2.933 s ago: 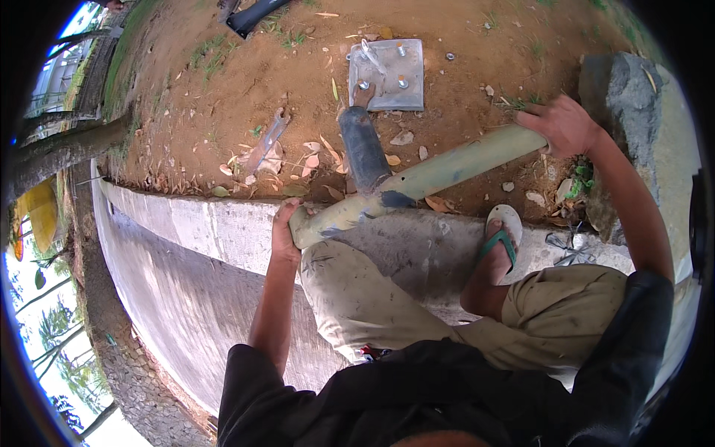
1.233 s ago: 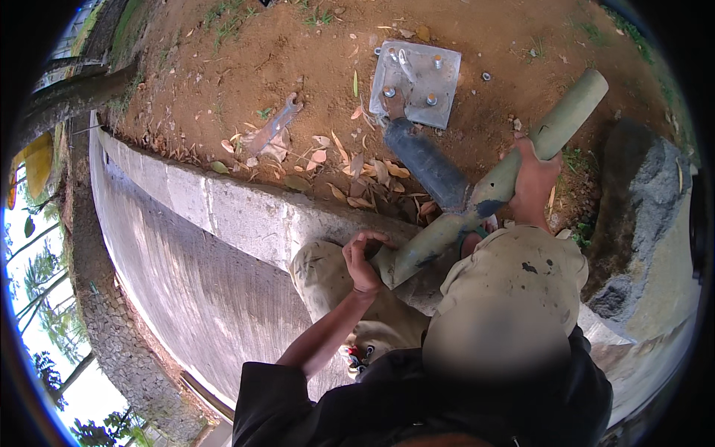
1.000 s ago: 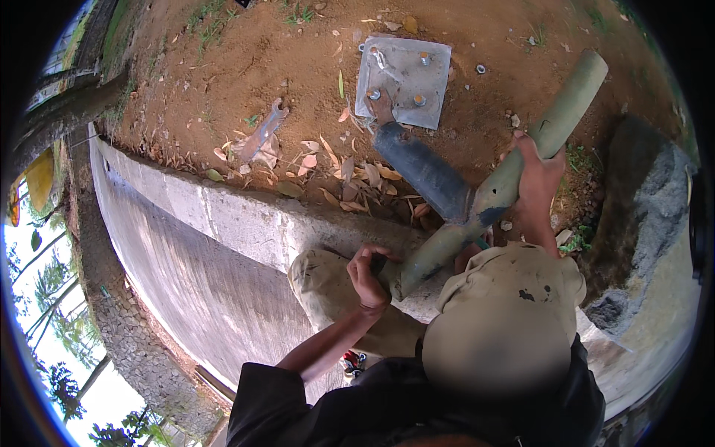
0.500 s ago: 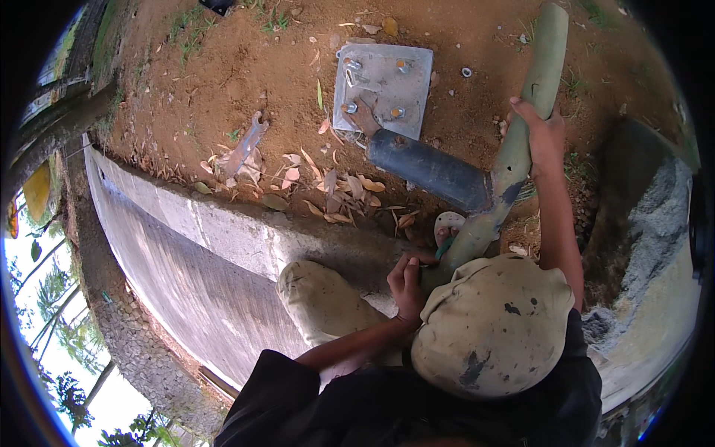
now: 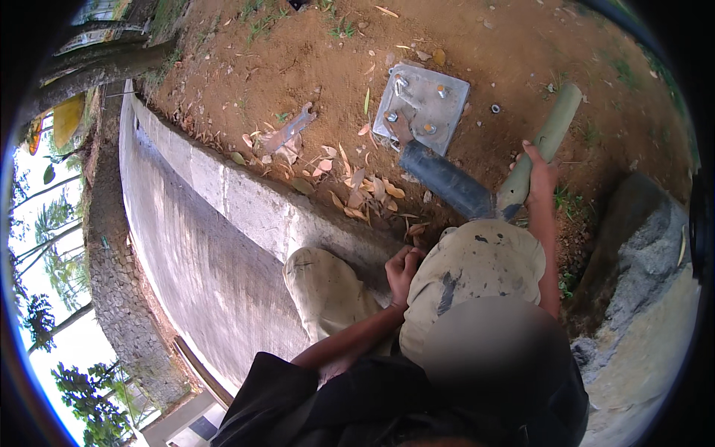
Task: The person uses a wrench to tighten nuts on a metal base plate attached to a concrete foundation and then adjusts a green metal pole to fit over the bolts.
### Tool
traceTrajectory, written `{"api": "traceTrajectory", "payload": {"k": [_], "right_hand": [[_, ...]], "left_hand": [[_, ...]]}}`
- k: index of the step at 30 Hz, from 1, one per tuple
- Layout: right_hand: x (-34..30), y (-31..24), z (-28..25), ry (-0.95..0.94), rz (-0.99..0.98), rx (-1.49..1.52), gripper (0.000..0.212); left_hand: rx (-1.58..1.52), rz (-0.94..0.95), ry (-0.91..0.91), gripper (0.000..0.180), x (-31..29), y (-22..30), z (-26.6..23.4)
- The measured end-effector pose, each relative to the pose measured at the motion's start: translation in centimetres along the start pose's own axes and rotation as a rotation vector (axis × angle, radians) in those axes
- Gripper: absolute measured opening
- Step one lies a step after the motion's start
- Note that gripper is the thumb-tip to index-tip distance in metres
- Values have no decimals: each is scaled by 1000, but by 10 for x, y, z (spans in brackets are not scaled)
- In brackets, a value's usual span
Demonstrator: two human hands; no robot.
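My right hand (image 5: 538, 175) is closed round the upper part of a greenish pipe (image 5: 557, 123), which slants from the upper right down toward my right knee. A dark, black-coated pipe (image 5: 447, 179) meets it at an angle. From that joint it runs up and left to a square grey plate (image 5: 454, 93) with several bolts on it. A short brown piece (image 5: 402, 128) lies between the plate and the dark pipe. Beside my right knee, my left hand (image 5: 404, 272) is closed with curled fingers. What it holds, if anything, is hidden, as is the green pipe's lower end.
My stained khaki knees (image 5: 477, 257) are bent below the pipes. A concrete kerb (image 5: 253, 216) curves along the left. Dry leaves (image 5: 365, 194) and a flat metal piece with a notched end (image 5: 292, 127) lie on brown soil. A rough grey concrete mass (image 5: 640, 246) stands at right.
My view has turned and shifted, so the plate and pipes sit farther right and lower. My right knee now covers the green pipe's lower end. The right hand keeps its grip.
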State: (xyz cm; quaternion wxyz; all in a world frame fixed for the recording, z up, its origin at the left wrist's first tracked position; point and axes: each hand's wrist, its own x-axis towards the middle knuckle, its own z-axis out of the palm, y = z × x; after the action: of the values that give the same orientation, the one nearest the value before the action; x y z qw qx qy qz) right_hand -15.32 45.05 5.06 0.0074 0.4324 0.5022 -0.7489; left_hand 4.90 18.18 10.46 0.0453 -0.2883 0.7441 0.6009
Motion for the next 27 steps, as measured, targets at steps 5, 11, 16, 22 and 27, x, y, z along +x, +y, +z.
{"api": "traceTrajectory", "payload": {"k": [5, 11, 16, 22, 27], "right_hand": [[6, 14, -6, -32, 42, 74, 32], [18, 50, -30, -19, 93, 63, 29], [13, 84, -53, 19, 188, 63, 33], [-25, 126, -81, -67, 529, 75, 48], [-110, 109, -68, -298, 637, -45, 53]], "left_hand": [[37, -67, -29, 32, -9, -4, -4], [69, -72, -46, 32, 6, 11, 0], [50, -60, -123, 33, 21, 23, -34], [60, -110, -243, 37, 42, 18, -128], [48, -193, -353, 39, 77, 26, -193]]}}
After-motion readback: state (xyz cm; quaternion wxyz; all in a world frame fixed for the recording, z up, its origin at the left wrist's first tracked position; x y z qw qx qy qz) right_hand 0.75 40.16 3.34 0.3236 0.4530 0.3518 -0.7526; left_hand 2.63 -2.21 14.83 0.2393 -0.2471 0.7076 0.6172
